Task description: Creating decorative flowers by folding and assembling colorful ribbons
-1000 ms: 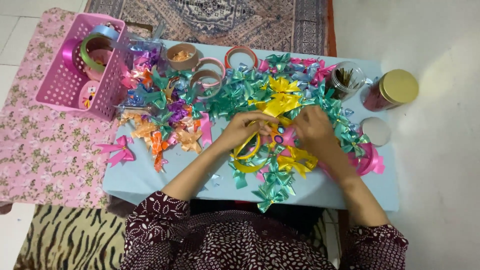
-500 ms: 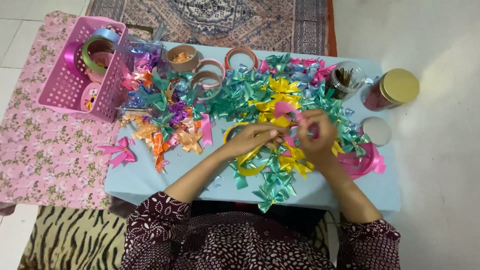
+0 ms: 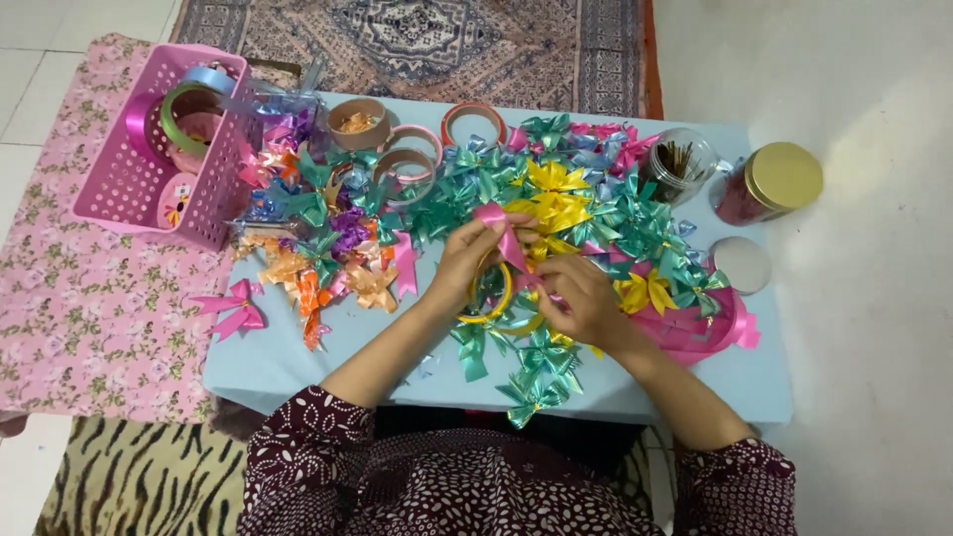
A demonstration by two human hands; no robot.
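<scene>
Mid-frame, the left hand point(image 3: 467, 260) and right hand point(image 3: 581, 298) both pinch one pink ribbon point(image 3: 506, 238). Upper left: one pink basket point(image 3: 119, 189). Upper right: two jars point(image 3: 784, 179).

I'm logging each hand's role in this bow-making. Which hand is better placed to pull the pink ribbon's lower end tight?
Probably the right hand: its fingers already pinch the lower end of the pink ribbon, while the left hand holds the upper loop and can steady it.
</scene>
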